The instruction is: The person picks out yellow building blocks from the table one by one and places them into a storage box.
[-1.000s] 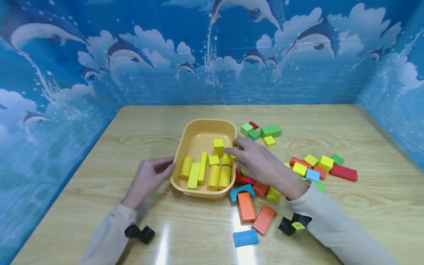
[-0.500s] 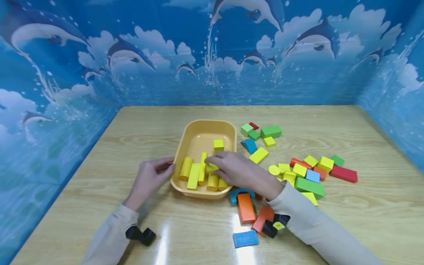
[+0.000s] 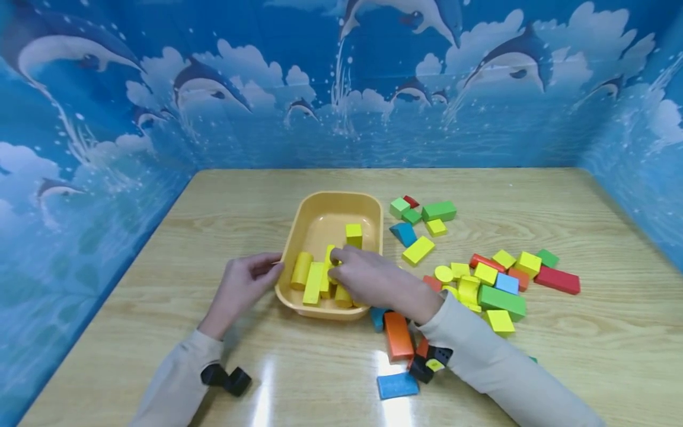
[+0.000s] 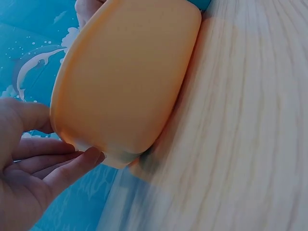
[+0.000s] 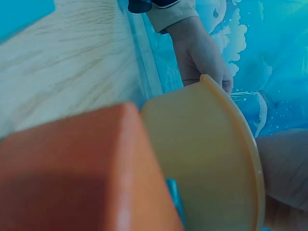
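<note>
No legible text; 1 yellow label [image 3: 434, 365] on the black right-wrist camera [image 3: 421, 370], its marks illegibly small.

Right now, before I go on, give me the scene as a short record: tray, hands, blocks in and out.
container: tan, rounded-corner plastic tray on the wood-grain table
left hand: holds the tray's left rim
right hand: inside the tray; grip hidden
contents: only yellow visible, including yellow cylinder, flat yellow rectangular block
right of tray: mixed colours, including long green block, flat blue rectangular block, squarish yellow block
</note>
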`<state>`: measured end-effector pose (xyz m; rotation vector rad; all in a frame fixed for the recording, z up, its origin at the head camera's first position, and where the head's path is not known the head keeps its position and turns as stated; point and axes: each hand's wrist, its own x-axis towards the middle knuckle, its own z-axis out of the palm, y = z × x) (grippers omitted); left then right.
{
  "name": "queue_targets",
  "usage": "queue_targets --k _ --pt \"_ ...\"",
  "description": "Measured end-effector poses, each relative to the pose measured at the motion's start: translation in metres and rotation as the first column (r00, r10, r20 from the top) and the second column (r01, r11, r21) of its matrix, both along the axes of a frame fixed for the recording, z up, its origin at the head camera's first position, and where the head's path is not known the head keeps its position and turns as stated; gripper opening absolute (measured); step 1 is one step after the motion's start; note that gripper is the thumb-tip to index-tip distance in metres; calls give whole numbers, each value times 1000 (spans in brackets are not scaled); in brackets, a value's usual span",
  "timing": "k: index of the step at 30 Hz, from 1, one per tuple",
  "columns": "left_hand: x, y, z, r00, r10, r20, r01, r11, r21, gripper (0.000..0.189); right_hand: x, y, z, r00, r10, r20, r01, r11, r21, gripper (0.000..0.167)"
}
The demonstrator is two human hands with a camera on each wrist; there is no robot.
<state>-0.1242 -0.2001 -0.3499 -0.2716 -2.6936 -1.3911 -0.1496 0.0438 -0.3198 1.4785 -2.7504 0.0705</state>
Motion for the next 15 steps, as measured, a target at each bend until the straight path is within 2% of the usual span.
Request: queue_targets --k 3,7,10,15 --pt "0 -3 -1 996 3 89 -8 998 56 31 2 -1 0 1000 5 -28 -4 999 44 23" --pt "-2 -6 0 977 6 213 -32 992 121 38 3 -2 0 1000 -11 -24 12 998 63 27" --pt "-3 -6 1 971 -2 240 -29 991 128 40 3 -1 1 998 -56 27 54 997 51 30" --pt "-3 -4 2 972 -10 234 -25 989 143 42 4 -1 2 987 -120 106 117 992 43 30"
